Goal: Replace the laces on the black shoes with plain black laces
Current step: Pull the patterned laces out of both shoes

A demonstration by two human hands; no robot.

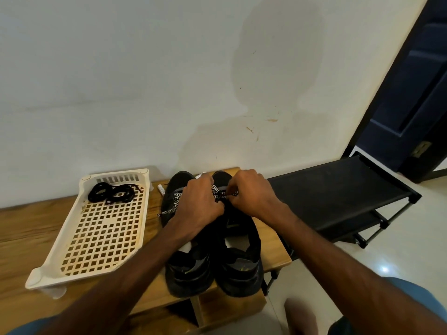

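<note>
Two black shoes stand side by side on a wooden bench point(29, 228), heels toward me: the left shoe point(187, 269) and the right shoe point(242, 267). Both carry black-and-white patterned laces point(176, 201). My left hand point(200, 204) and my right hand point(251, 192) are curled over the right shoe's lace point(219, 191) near the toe, pinching it. Plain black laces point(113, 193) lie bundled at the far end of a cream plastic basket point(96, 238) to the left.
A small white tube-like item point(160, 189) lies between the basket and the shoes. A black low rack point(338, 192) stands to the right of the bench. A dark door point(416, 93) is at the far right. A white wall runs behind.
</note>
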